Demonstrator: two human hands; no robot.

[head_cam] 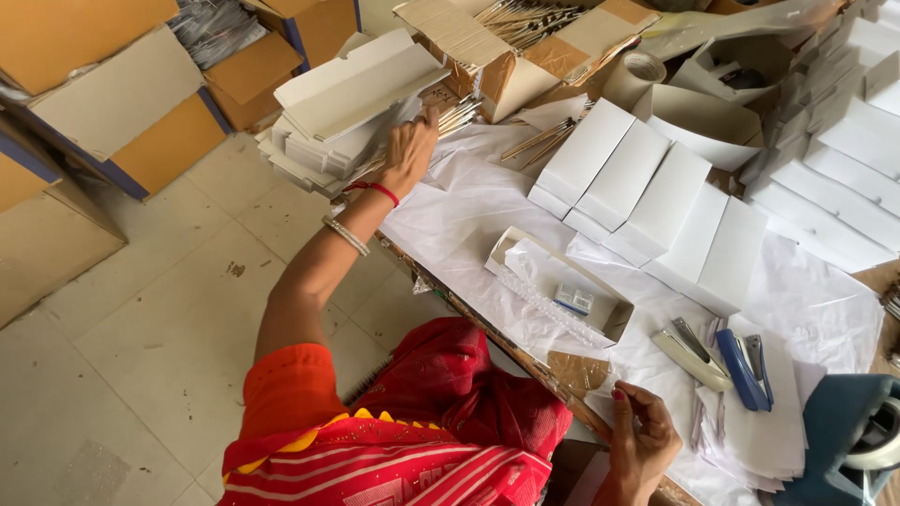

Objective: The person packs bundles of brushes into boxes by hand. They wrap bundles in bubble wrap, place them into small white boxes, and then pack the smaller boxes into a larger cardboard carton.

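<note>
I am looking down at my left hand, stretched far out to the left edge of the bench, fingers spread and pressing against the stack of flat white box blanks; whether it is pinching one blank or only resting on the pile I cannot tell, since the fingertips are lying half hidden among the card. The stack is lying straight ahead of that hand, touching it, with its long axis running up and to the right, away from me, and the left hand is plainly the nearer one. Just beyond the fingers, thin pale sticks are poking out from beside the stack. My right hand is sitting close to my body at the near edge, fingers curled loosely inward against white tissue paper, gripping nothing that I can make out. Moving outward, an open shallow white box is lying between the two hands with a small packet inside it, a blue stapler and a cream one are lying side by side near the right hand, and a row of closed white boxes is lining up diagonally further back. Cardboard cartons are standing on the tiled floor to the left.
</note>
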